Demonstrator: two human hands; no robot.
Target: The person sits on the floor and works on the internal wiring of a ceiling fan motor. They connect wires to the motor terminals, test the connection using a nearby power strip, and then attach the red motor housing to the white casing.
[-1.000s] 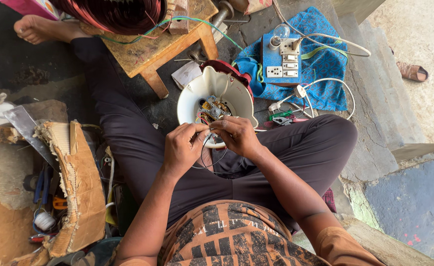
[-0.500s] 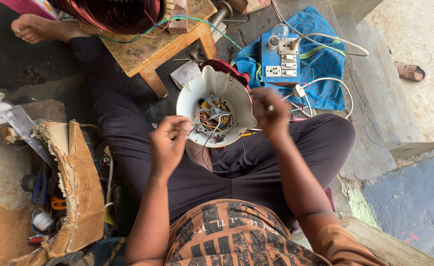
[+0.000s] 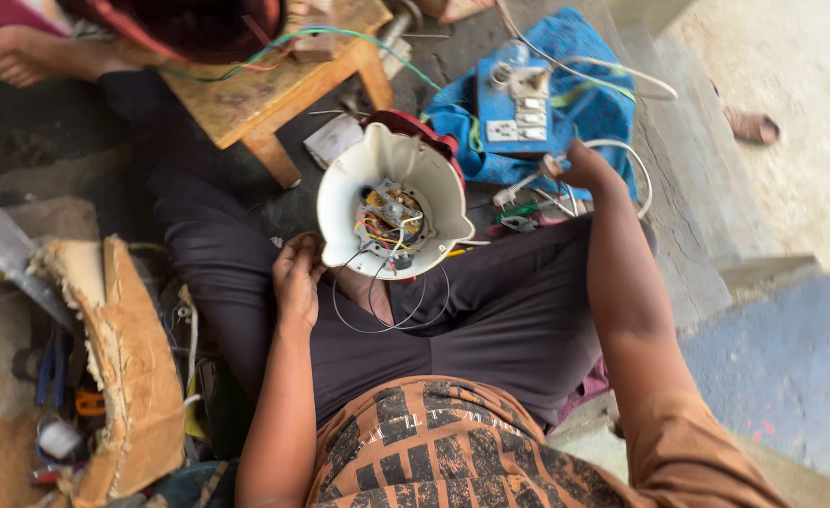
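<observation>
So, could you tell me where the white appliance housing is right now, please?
In the head view, the white housing sits centre frame on the person's lap, open side up, steadied by the left hand, just below the wooden stool.

Setting: informal repair workshop at floor level, partly outdoors, the worker seated on the ground.

Evidence:
- Bare concrete floor [image 3: 791, 310] with a raised step, dusty and stained.
- Low wooden stool [image 3: 274, 89] serving as a bench, coloured wires trailing over it.
- Blue switch-and-socket test board [image 3: 514, 108] on a blue cloth [image 3: 594, 118], white cables looped around it.
- Opened white appliance housing [image 3: 340, 202] in the lap, wiring and terminals exposed.
- Torn cardboard box [image 3: 128, 367] holding pliers and other hand tools.
- Loose sandal [image 3: 754, 124] on the ground beyond the step.
</observation>
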